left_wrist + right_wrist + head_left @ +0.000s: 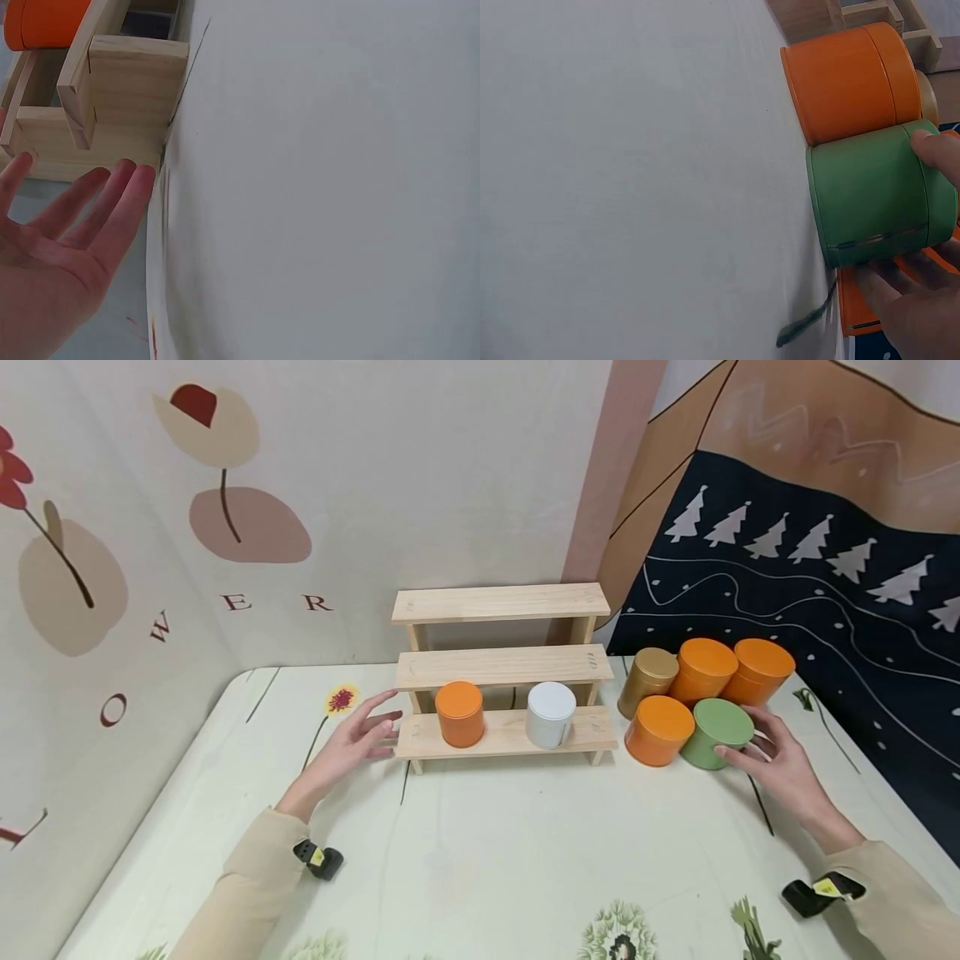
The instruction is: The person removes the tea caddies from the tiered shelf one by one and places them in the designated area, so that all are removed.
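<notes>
Pale tabletop (pixel 480 852): right fingers (pixel 762 721) round green tin (pixel 716 735) (rear orange tins (pixel 762 670) half-hidden), left fingers (pixel 129 211) spread, empty.

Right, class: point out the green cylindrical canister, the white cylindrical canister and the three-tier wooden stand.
Green cylindrical canister (pixel 871 196): right wrist view, on its side below the lid.
White cylindrical canister (pixel 551 718): head view, front of its side.
Three-tier wooden stand (pixel 504 665): head view, on the middle shelf.

Long beige sleeves (pixel 243 885); boxy black wrist cameras (pixel 329 865), yellow-and-black label (pixel 317 857) on each
</notes>
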The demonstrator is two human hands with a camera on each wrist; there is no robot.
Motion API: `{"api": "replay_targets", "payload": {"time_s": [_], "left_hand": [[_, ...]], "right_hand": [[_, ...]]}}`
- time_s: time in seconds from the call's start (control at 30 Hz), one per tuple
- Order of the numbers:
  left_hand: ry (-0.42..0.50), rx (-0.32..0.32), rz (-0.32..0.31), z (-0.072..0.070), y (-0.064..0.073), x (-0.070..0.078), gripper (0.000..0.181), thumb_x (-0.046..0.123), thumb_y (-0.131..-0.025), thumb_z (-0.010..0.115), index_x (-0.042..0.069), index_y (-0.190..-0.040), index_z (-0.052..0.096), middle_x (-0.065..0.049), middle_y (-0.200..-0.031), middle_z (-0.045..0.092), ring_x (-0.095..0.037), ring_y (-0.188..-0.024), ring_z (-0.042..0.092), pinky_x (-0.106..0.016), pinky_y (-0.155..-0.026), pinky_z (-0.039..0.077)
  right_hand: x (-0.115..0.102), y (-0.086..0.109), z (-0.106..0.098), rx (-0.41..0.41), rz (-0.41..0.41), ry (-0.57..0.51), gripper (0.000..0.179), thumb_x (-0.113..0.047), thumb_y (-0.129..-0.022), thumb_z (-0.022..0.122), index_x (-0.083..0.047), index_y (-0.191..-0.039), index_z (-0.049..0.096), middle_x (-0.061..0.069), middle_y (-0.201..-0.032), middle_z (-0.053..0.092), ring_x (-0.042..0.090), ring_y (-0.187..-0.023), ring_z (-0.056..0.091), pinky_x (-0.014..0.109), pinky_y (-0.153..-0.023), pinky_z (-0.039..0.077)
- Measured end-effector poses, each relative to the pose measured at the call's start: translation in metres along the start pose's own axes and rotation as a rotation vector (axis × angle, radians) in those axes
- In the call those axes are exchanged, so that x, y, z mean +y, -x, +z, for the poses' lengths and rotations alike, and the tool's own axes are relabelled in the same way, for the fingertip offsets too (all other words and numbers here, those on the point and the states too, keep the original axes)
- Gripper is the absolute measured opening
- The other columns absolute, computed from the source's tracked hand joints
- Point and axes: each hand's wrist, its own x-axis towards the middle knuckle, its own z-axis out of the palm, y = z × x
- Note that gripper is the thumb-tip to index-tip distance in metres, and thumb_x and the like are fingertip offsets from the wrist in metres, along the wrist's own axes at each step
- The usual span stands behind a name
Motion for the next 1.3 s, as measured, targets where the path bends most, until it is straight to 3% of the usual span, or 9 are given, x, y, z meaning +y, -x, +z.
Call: {"api": "replay_targets", "payload": {"time_s": [0.2, 0.27, 0.47, 0.53, 0.67, 0.8, 1.07, 1.3], "left_hand": [[-0.01, -0.033, -0.015, 0.007, 0.003, 0.001, 0.056, 0.021, -0.101, 0.053, 0.017, -0.152, 0.03, -0.029, -0.146, 0.035, -0.045, -0.122, 0.049, -0.042, -0.086, 0.052], [-0.028, -0.043, -0.017, 0.009, 0.003, 0.002, 0.055, 0.021, -0.101, 0.054, 0.016, -0.151, 0.032, -0.029, -0.146, 0.035, -0.044, -0.123, 0.047, -0.042, -0.086, 0.052], [-0.113, -0.059, -0.019, 0.011, 0.005, 0.002, 0.051, 0.02, -0.1, 0.055, 0.014, -0.148, 0.038, -0.026, -0.146, 0.037, -0.042, -0.124, 0.047, -0.04, -0.087, 0.052], [-0.163, -0.076, -0.006, 0.011, 0.005, 0.002, 0.051, 0.022, -0.1, 0.055, 0.014, -0.148, 0.039, -0.022, -0.147, 0.038, -0.039, -0.123, 0.049, -0.039, -0.088, 0.051], [-0.276, -0.097, 0.03, 0.013, 0.004, 0.002, 0.051, 0.024, -0.1, 0.056, 0.014, -0.147, 0.041, -0.014, -0.147, 0.041, -0.034, -0.119, 0.053, -0.043, -0.092, 0.047], [-0.337, -0.094, 0.032, 0.014, 0.004, 0.001, 0.05, 0.026, -0.1, 0.056, 0.014, -0.147, 0.042, -0.011, -0.148, 0.042, -0.033, -0.121, 0.051, -0.051, -0.099, 0.039], [-0.324, -0.104, -0.015, 0.015, 0.004, 0.003, 0.053, 0.03, -0.099, 0.056, 0.018, -0.148, 0.04, -0.01, -0.15, 0.038, -0.037, -0.126, 0.046, -0.055, -0.102, 0.035], [-0.33, -0.107, -0.034, 0.015, 0.004, 0.003, 0.055, 0.031, -0.099, 0.056, 0.018, -0.15, 0.037, -0.011, -0.151, 0.036, -0.039, -0.126, 0.046, -0.056, -0.102, 0.034]], "right_hand": [[-0.005, 0.001, -0.008, -0.024, 0.017, 0.026, 0.079, -0.01, -0.093, 0.065, -0.007, -0.154, 0.014, 0.024, -0.148, 0.023, 0.013, -0.132, 0.033, 0.007, -0.092, 0.036], [-0.007, 0.001, -0.014, -0.003, 0.008, 0.037, 0.078, -0.009, -0.093, 0.065, -0.01, -0.154, 0.016, 0.022, -0.15, 0.024, 0.016, -0.135, 0.031, 0.007, -0.094, 0.033], [-0.007, -0.005, -0.027, 0.074, -0.086, 0.037, 0.072, -0.002, -0.09, 0.067, -0.015, -0.15, 0.03, 0.0, -0.143, 0.039, -0.001, -0.125, 0.038, 0.006, -0.095, 0.032], [-0.01, -0.008, -0.028, 0.089, -0.113, 0.024, 0.07, 0.001, -0.089, 0.067, -0.012, -0.149, 0.034, -0.001, -0.141, 0.041, -0.001, -0.124, 0.04, 0.006, -0.095, 0.032], [-0.024, -0.012, -0.023, 0.103, -0.136, 0.015, 0.067, 0.005, -0.087, 0.068, -0.009, -0.146, 0.037, -0.002, -0.138, 0.044, 0.001, -0.123, 0.042, 0.008, -0.095, 0.033], [-0.044, -0.013, -0.015, 0.052, -0.141, 0.026, 0.065, 0.002, -0.089, 0.066, -0.007, -0.146, 0.036, -0.003, -0.138, 0.042, 0.002, -0.126, 0.04, 0.009, -0.097, 0.032], [-0.069, -0.02, 0.004, -0.018, -0.171, 0.033, 0.063, -0.003, -0.091, 0.066, -0.004, -0.146, 0.035, 0.009, -0.141, 0.042, 0.003, -0.127, 0.04, 0.008, -0.096, 0.033], [-0.087, -0.027, 0.024, -0.073, -0.194, -0.032, 0.058, 0.0, -0.09, 0.067, 0.0, -0.141, 0.039, 0.017, -0.139, 0.043, 0.006, -0.125, 0.043, 0.011, -0.097, 0.035]]}}
